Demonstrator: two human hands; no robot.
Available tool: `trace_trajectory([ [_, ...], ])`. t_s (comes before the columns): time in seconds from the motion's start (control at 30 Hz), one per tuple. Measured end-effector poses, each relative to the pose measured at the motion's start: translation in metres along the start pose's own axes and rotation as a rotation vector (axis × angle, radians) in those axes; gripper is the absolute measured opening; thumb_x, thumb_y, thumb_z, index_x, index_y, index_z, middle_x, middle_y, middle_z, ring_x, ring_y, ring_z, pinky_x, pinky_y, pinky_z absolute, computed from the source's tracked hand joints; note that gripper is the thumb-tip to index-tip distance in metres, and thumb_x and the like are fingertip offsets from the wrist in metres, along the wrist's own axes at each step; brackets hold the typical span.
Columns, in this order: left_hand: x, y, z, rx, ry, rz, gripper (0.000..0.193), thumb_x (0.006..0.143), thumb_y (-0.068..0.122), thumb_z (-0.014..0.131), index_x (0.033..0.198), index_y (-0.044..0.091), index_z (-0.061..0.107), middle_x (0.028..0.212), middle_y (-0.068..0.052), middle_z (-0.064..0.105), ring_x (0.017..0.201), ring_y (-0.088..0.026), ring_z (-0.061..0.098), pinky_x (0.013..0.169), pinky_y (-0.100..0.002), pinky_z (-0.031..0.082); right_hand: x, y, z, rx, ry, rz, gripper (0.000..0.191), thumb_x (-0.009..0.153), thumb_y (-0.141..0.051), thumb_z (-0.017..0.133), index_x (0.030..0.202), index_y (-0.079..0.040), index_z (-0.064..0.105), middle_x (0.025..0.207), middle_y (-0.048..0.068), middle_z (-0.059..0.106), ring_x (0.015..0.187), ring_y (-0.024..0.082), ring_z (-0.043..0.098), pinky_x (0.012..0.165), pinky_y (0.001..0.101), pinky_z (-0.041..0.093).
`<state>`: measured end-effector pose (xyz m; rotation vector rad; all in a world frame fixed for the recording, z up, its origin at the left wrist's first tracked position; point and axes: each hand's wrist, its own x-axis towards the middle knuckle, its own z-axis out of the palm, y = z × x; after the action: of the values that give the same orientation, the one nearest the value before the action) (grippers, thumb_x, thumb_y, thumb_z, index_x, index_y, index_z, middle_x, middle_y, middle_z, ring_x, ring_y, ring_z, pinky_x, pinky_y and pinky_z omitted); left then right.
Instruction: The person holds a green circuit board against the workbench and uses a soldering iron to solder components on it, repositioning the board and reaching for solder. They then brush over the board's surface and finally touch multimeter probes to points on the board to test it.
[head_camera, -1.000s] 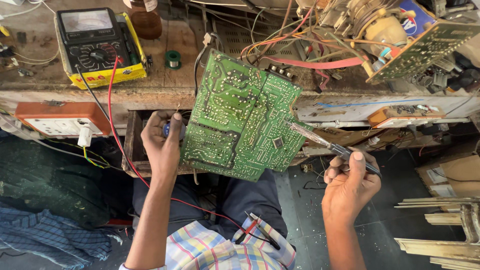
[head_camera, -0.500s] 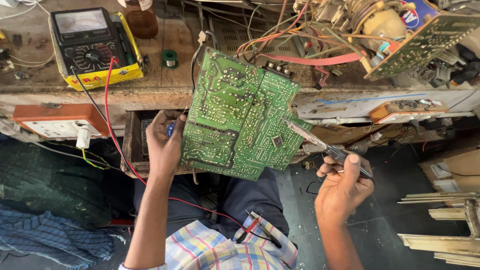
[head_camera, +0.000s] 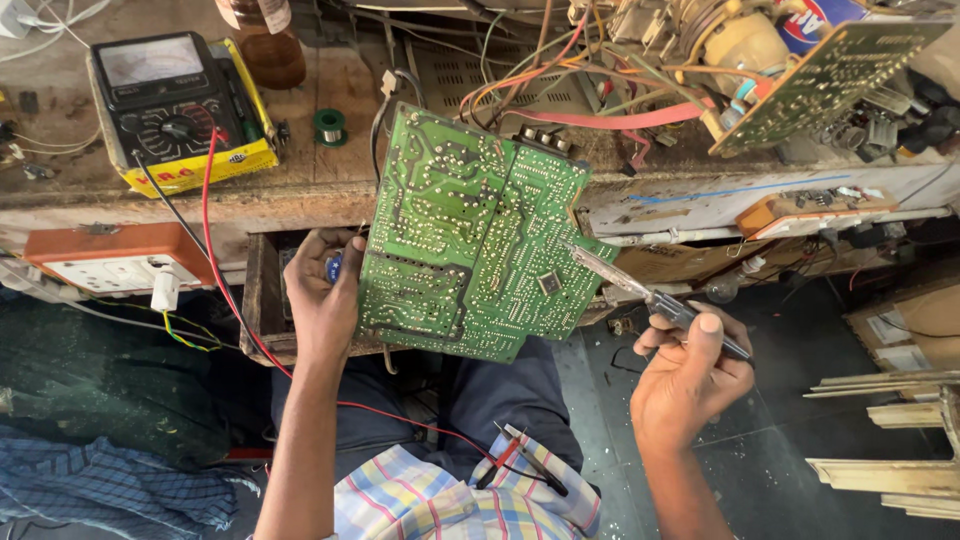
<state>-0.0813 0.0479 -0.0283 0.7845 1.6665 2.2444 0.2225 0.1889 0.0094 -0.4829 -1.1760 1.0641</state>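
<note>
Head view looks straight down on a cluttered wooden workbench with the person's lap below its edge. Biggest thing in hand is the green circuit board, solder side up, tilted and held out in front of the bench edge over the knees. The left hand grips it by its left edge, fingers wrapped behind, thumb at the front. The right hand is closed around the handle of a soldering iron, whose slim metal tip lies against the board's right edge; whether it truly touches a joint I can't make out from here. Up on the bench, left, sits a yellow-cased analog multimeter, its red lead and a black one trailing down past the left wrist to the probes lying on the checked shirt. An orange socket box is fixed under the bench edge. A small green spool of solder wire stands just right of the meter.
</note>
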Motion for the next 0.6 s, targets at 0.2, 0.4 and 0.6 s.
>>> trace_trajectory([
  [0.2, -0.001, -0.005, 0.005, -0.016, -0.004, 0.035, 0.006, 0.103, 0.005, 0.066, 0.1, -0.001, 0.065, 0.084, 0.005, 0.064, 0.07, 0.002, 0.049, 0.06, -0.017, 0.035, 0.003, 0.009, -0.005, -0.028, -0.008, -0.032, 0.025, 0.112, -0.019, 0.062, 0.113, 0.005, 0.059, 0.092, 0.017, 0.069, 0.064, 0.02, 0.062, 0.057, 0.0332, 0.051],
  [0.4, -0.002, -0.007, 0.006, -0.002, 0.018, -0.012, 0.007, 0.103, 0.005, 0.067, 0.1, 0.0, 0.066, 0.077, 0.006, 0.06, 0.064, 0.002, 0.043, 0.055, -0.018, 0.029, 0.001, 0.015, -0.008, -0.044, -0.038, -0.067, 0.025, 0.113, -0.017, 0.061, 0.114, 0.008, 0.057, 0.087, 0.019, 0.068, 0.06, 0.02, 0.062, 0.053, 0.0315, 0.052],
  [0.6, -0.002, -0.008, 0.012, -0.003, 0.018, 0.033, 0.006, 0.103, 0.005, 0.066, 0.1, 0.0, 0.065, 0.079, 0.007, 0.061, 0.066, 0.003, 0.045, 0.057, -0.018, 0.031, -0.002, 0.022, -0.01, -0.055, -0.027, -0.116, 0.025, 0.111, -0.016, 0.06, 0.114, 0.008, 0.055, 0.09, 0.02, 0.067, 0.059, 0.022, 0.063, 0.052, 0.0323, 0.053],
])
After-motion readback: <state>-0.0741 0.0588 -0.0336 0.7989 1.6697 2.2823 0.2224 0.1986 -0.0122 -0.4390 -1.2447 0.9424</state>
